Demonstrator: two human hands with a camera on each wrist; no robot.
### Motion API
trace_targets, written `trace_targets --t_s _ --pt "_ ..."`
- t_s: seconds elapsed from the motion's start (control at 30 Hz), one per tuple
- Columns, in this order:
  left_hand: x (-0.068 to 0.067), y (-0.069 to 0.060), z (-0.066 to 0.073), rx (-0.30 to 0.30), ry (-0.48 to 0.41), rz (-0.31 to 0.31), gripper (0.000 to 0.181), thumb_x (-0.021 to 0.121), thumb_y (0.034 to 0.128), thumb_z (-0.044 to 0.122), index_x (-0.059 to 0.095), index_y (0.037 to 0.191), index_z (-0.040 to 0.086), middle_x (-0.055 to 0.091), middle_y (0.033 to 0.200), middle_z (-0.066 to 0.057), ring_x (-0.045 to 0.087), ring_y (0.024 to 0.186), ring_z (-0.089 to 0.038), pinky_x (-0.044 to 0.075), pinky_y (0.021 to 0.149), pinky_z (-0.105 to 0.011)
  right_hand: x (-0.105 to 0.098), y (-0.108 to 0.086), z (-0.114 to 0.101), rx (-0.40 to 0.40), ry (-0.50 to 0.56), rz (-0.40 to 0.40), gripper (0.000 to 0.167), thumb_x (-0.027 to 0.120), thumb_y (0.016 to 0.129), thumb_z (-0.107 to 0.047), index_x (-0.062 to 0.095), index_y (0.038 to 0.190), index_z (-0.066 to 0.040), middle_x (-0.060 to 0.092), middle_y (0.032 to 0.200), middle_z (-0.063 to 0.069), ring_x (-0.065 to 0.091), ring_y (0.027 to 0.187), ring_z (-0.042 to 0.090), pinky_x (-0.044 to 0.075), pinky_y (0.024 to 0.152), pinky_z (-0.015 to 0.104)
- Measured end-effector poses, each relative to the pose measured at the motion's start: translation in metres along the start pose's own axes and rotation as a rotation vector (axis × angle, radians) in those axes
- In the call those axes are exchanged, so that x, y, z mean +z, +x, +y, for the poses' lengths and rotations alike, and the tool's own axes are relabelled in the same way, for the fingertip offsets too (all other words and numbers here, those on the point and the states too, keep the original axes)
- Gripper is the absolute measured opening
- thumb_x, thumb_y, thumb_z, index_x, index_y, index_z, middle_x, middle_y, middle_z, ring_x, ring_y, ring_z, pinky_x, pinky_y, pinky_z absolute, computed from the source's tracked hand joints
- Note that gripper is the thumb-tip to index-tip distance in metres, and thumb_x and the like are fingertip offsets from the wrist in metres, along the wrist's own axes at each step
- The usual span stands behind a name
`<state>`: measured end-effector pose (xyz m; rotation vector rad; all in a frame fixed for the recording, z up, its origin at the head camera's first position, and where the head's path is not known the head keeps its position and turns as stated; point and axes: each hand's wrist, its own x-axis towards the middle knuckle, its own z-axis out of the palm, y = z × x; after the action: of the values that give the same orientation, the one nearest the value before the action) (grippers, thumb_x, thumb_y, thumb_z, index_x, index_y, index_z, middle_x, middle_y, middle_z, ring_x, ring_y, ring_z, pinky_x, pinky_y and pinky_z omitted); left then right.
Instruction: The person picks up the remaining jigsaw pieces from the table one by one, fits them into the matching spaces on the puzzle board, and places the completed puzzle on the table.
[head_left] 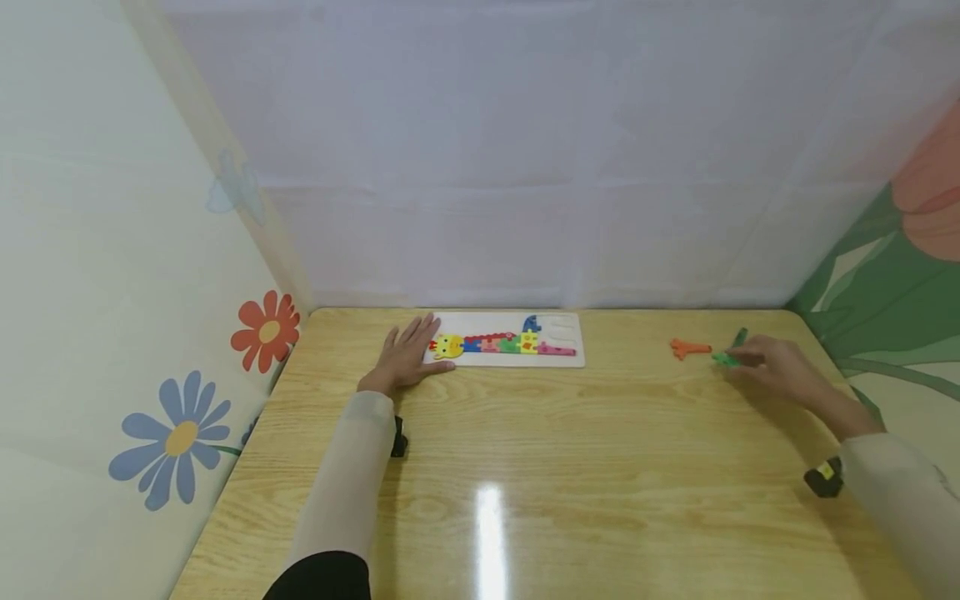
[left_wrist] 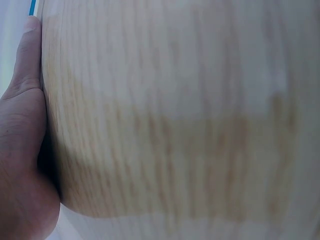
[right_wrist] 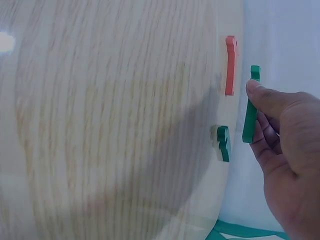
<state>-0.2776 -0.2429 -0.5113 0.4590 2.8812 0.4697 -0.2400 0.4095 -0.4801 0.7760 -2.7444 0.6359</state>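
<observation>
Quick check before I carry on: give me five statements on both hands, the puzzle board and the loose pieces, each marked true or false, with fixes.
1. The left hand rests at the left end of the white puzzle board. True.
2. The right hand holds nothing. False: it pinches a green piece between thumb and fingers.
3. The orange piece lies on the table. True.
4. The yellow giraffe head is at the board's right end. False: it sits at the left end, beside the left hand.
5. A second loose green piece lies on the table near the right hand. True.
</observation>
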Motion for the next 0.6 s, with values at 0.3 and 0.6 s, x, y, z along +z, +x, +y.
trace_targets --t_s 0.3,0.6 --pt "0.001 0.001 -0.003 0.003 0.001 0.003 0.104 0.059 0.0995 0.068 0.007 0.172 0.015 -0.001 0.179 -0.007 0.0 0.165 -0.033 -0.009 0.128 -0.062 0.004 0.012 -0.006 -0.124 -0.002 0.032 0.033 0.09 0.071 0.01 0.079 0.101 0.008 0.075 0.085 0.01 0.071 0.071 0.016 0.058 0.063 0.025" --pt "0.004 0.003 -0.006 0.024 -0.021 0.012 0.108 0.055 0.0969 0.076 0.008 0.172 0.014 0.0 0.179 -0.008 0.0 0.165 -0.034 -0.009 0.127 -0.063 0.005 0.021 -0.02 -0.132 -0.008 0.016 0.03 0.088 0.077 0.009 0.078 0.105 0.007 0.072 0.087 0.007 0.068 0.074 0.018 0.058 0.064 0.029"
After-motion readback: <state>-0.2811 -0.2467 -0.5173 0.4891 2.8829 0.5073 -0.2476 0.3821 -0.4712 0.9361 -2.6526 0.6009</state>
